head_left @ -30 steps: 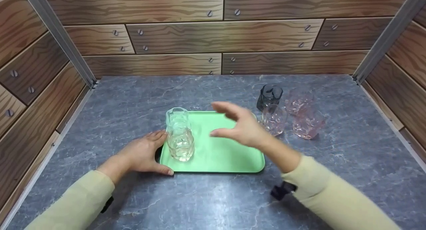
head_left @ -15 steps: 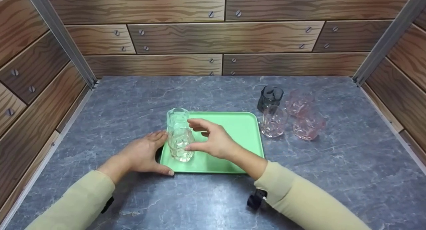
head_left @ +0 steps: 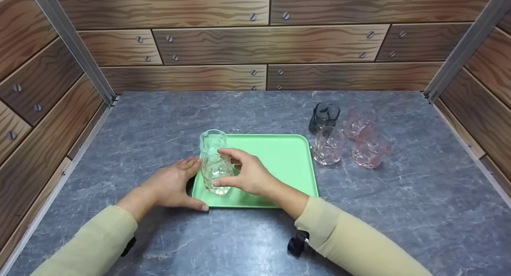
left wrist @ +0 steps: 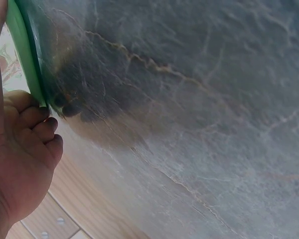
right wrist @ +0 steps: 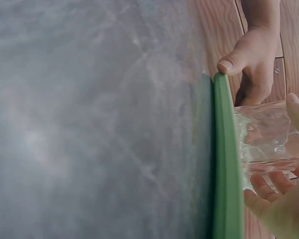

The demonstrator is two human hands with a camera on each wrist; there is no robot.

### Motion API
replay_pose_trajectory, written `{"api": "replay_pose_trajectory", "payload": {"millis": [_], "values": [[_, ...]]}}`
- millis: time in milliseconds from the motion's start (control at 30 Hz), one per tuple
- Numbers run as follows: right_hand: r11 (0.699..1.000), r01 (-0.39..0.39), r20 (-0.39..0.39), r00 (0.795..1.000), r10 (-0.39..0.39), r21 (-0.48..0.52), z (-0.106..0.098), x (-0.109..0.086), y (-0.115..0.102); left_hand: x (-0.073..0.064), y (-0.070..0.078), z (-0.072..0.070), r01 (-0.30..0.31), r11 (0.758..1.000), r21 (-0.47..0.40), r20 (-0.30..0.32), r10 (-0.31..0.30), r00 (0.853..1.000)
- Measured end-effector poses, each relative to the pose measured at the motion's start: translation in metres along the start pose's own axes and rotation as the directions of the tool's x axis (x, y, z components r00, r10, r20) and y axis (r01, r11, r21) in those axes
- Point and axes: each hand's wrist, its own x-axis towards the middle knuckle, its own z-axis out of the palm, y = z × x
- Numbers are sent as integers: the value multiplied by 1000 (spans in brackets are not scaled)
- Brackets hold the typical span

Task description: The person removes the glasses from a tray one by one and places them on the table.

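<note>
A green tray (head_left: 271, 168) lies on the grey marbled table. My left hand (head_left: 171, 184) holds its near left corner, thumb at the front edge and fingers along the left side. In the left wrist view the fingers (left wrist: 37, 122) bend against the tray's edge. Towards the tray's left side stand two glasses, a pale greenish one (head_left: 211, 139) behind a clear one (head_left: 217, 170). My right hand (head_left: 251, 174) grips the clear glass, thumb in front and fingers behind. The right wrist view shows that glass (right wrist: 269, 137) between thumb and fingers.
Right of the tray stand a dark grey glass (head_left: 324, 118), a clear pinkish glass (head_left: 328, 146) and two pink glasses, one farther back (head_left: 359, 124) and one nearer (head_left: 370, 150). Wood-patterned walls (head_left: 263, 44) close off the table at the back and sides.
My right hand has come left across the tray from near the glasses on the right and closed around the clear glass. The left hand and tray stay in place.
</note>
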Motion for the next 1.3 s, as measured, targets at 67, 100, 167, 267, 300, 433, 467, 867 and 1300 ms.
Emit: {"api": "replay_pose_trajectory", "payload": {"millis": [67,100,167,267,300,433,467,867,1300], "values": [[1000,-2,-10,1000,3,10,2,0,0,0,0,0,-1,1000,-2,-2,1,1000],[1000,-3,-14,1000,3,17,2,0,1,0,0,0,-2,1000,-3,-2,2,1000],[999,-1,-22,1000,1,35,3,1,1,0,0,1,-3,1000,-4,-3,3,1000],[999,-4,-24,1000,5,50,3,0,0,0,-1,1,-5,1000,-4,-2,5,1000],[999,-7,-23,1000,8,54,3,0,0,0,-1,1,-6,1000,-4,-2,6,1000],[998,-26,-17,999,27,55,-1,-3,-1,1,0,0,-5,1000,-2,3,5,1000],[998,-27,-17,999,28,53,-2,-4,-1,1,0,0,-2,1000,-1,5,2,1000],[999,-7,-40,999,8,44,-24,-18,-1,1,-2,0,3,1000,-6,21,-3,1000],[999,13,-123,992,-6,51,-74,-51,-7,-2,0,0,-3,1000,-13,-5,3,1000]]}}
